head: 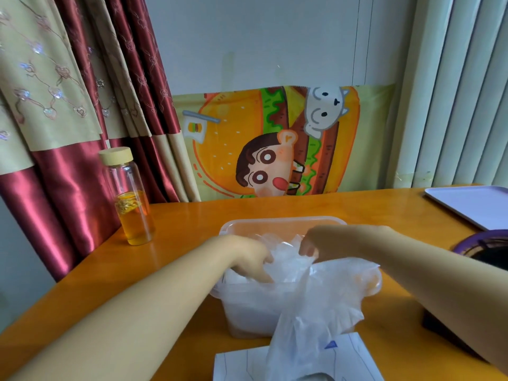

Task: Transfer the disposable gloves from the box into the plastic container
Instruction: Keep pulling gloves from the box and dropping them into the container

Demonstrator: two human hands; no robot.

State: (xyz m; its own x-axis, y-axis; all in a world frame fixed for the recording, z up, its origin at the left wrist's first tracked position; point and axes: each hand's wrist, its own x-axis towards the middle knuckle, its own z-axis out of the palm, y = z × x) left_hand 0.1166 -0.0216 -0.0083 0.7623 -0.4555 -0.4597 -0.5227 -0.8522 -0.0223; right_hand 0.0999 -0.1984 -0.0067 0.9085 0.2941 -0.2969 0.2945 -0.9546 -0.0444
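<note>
two hands over the clear plastic container (275, 223): the right hand (324, 242) pinches a bunch of disposable gloves (310, 320) trailing up from the box (239, 364) just in front, while the left hand (247, 255) curls its fingers into gloves heaped inside the container.

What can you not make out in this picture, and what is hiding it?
1. Box: head view, cut off by the bottom edge; gloves cover its opening.
2. Container floor: head view, hidden by gloves and its cloudy wall.
3. Left hand grip: head view, fingertips sunk among gloves.
4. Purple item: head view, cut off by the right edge.
</note>
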